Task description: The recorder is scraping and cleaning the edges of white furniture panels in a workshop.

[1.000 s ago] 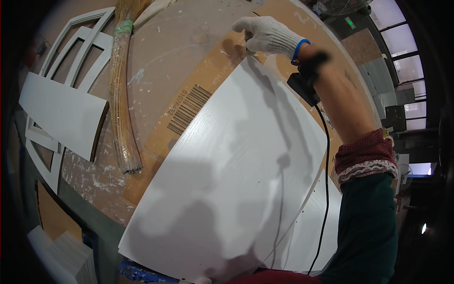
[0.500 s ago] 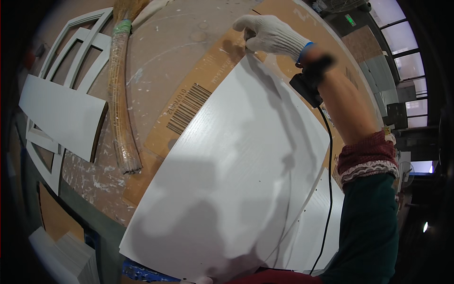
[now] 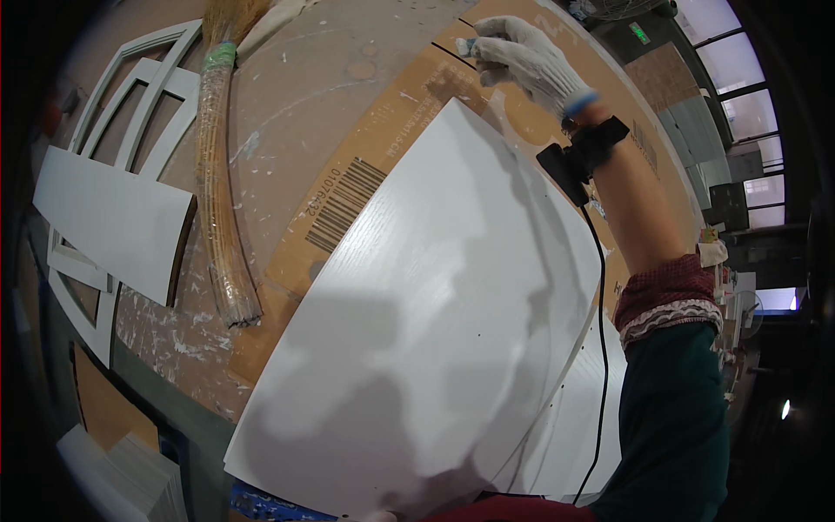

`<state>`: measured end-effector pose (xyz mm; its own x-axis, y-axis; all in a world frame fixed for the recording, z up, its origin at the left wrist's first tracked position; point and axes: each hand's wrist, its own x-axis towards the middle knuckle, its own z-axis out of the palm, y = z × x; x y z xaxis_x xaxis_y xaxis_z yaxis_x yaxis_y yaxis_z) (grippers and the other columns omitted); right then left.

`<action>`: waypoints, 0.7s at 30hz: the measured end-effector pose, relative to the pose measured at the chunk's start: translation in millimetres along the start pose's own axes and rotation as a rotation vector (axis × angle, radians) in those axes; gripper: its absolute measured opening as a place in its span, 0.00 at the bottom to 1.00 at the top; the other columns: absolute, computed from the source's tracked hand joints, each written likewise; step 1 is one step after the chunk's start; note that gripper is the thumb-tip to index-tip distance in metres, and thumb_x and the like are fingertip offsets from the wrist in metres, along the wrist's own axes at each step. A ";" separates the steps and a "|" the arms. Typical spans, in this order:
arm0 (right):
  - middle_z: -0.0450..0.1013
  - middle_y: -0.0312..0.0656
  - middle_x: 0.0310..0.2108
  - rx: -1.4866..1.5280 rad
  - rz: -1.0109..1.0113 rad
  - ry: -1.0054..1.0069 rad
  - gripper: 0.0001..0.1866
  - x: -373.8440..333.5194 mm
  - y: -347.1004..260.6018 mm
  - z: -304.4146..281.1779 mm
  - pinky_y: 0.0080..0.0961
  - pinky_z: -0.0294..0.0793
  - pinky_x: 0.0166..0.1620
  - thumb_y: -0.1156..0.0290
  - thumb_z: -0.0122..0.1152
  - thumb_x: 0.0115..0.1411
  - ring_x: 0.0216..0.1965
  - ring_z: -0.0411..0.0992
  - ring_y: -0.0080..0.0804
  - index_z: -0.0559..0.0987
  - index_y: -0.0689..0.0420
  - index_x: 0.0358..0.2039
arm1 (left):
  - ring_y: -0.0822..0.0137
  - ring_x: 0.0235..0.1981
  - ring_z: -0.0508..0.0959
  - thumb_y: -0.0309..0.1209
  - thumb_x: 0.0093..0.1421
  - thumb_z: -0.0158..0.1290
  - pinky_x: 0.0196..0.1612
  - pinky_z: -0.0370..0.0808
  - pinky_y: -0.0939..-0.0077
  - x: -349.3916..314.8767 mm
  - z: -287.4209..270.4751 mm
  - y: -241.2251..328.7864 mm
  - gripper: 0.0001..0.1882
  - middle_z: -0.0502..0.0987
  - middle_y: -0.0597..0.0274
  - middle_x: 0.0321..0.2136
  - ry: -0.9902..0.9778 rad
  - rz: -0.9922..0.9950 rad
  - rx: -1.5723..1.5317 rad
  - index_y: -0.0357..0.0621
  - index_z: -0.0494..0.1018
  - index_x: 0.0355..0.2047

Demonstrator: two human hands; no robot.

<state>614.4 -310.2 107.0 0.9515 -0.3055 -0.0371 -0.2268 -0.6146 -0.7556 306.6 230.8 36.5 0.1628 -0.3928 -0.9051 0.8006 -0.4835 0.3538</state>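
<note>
My right hand point(image 3: 526, 68), in a white knitted glove with a blue cuff, is raised above the brown cardboard point(image 3: 383, 143), just beyond the far corner of a large white panel point(image 3: 435, 287). Its fingers are curled together, and a small greyish-blue bit shows at their tips, too small to name. The hand is apart from the panel. A black device point(image 3: 578, 161) is strapped to my right wrist, with a black cable point(image 3: 604, 365) hanging across the panel's right side. My left hand does not show clearly; only a small pale shape sits at the lower edge.
Another white panel point(image 3: 596, 418) lies partly under the large one. A broom point(image 3: 217, 183) wrapped in clear film lies left, beside white arched frames point(image 3: 143, 109) and a smaller white board point(image 3: 122, 217). Stacked white boards point(image 3: 130, 474) stand lower left; something blue point(image 3: 270, 503) is under the panel's near edge.
My right hand has come off the panel's far corner and moved slightly up and to the right. The panel stays almost where it was.
</note>
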 end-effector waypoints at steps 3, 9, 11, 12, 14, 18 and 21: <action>0.73 0.43 0.41 0.284 0.082 -0.037 0.22 -17.9 4.4 18.1 0.15 0.79 0.36 0.67 0.58 0.67 0.35 0.75 0.23 0.70 0.70 0.55 | 0.68 0.31 0.78 0.42 0.61 0.61 0.36 0.74 0.68 2.0 -0.2 0.5 0.16 0.81 0.61 0.30 -0.003 -0.001 -0.002 0.41 0.83 0.38; 0.77 0.38 0.32 0.483 0.218 -0.134 0.16 -30.7 8.7 48.5 0.13 0.77 0.32 0.68 0.58 0.64 0.26 0.76 0.16 0.75 0.68 0.45 | 0.68 0.31 0.78 0.42 0.61 0.61 0.35 0.74 0.69 3.8 0.8 1.5 0.16 0.81 0.61 0.30 -0.003 -0.004 0.007 0.41 0.83 0.38; 0.76 0.38 0.29 0.386 0.145 -0.050 0.13 -27.2 10.8 49.7 0.18 0.77 0.34 0.67 0.59 0.64 0.29 0.76 0.20 0.77 0.67 0.41 | 0.68 0.31 0.78 0.42 0.61 0.61 0.35 0.74 0.69 4.8 0.9 1.8 0.16 0.81 0.61 0.30 -0.002 -0.007 0.004 0.41 0.82 0.38; 0.76 0.39 0.30 0.331 0.120 -0.006 0.13 -23.8 12.3 49.0 0.23 0.77 0.35 0.67 0.60 0.65 0.31 0.76 0.24 0.77 0.65 0.42 | 0.68 0.31 0.77 0.42 0.61 0.61 0.35 0.74 0.69 5.2 0.9 2.0 0.16 0.81 0.61 0.30 -0.005 -0.010 0.005 0.41 0.82 0.38; 0.76 0.40 0.31 0.234 0.122 0.121 0.12 -20.8 18.7 43.1 0.28 0.77 0.36 0.66 0.62 0.65 0.34 0.76 0.28 0.78 0.62 0.41 | 0.68 0.31 0.77 0.42 0.61 0.61 0.35 0.74 0.69 6.8 0.3 2.9 0.16 0.81 0.62 0.30 -0.011 -0.012 0.009 0.41 0.82 0.38; 0.77 0.37 0.27 0.197 0.014 0.221 0.12 -18.5 33.5 30.1 0.19 0.76 0.35 0.68 0.59 0.64 0.31 0.76 0.23 0.80 0.66 0.37 | 0.69 0.31 0.77 0.42 0.61 0.61 0.35 0.74 0.69 8.2 -2.2 3.5 0.16 0.81 0.62 0.30 -0.011 -0.012 0.004 0.41 0.82 0.38; 0.77 0.36 0.27 -0.237 -0.191 0.054 0.14 -22.8 39.7 23.2 0.15 0.77 0.36 0.68 0.59 0.64 0.28 0.75 0.20 0.80 0.69 0.35 | 0.69 0.31 0.77 0.42 0.61 0.61 0.35 0.74 0.70 8.5 -1.9 3.8 0.16 0.81 0.62 0.30 -0.010 -0.015 0.004 0.41 0.82 0.38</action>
<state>588.6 -310.7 62.7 0.9706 -0.2021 0.1309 -0.0927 -0.8152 -0.5718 312.1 227.1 29.7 0.1448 -0.3932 -0.9080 0.8007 -0.4926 0.3410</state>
